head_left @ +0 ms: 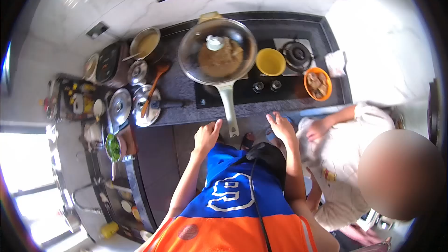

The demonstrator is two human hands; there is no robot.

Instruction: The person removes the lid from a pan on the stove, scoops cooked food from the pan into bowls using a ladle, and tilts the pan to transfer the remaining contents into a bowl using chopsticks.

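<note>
A pan with a glass lid (186, 56) sits on the black stove (242, 94), brown food showing through the glass. Its pale handle (227, 107) points toward me, past the counter's front edge. My left hand (207, 136) is raised just left of the handle's end, fingers apart and holding nothing. To the right of the handle, my right hand (281, 127) is also empty with its fingers spread. Neither hand touches the handle. A yellow bowl (270, 62) stands right of the pan, and an orange bowl (317, 84) with brown chunks is farther right.
Another person (357, 130) stands close on my right, one hand near the counter edge. Left of the pan lie a wooden spatula (151, 91), metal lids (120, 106) and a pot (145, 43) of yellowish liquid. Greens fill a small pan (113, 148) by the sink.
</note>
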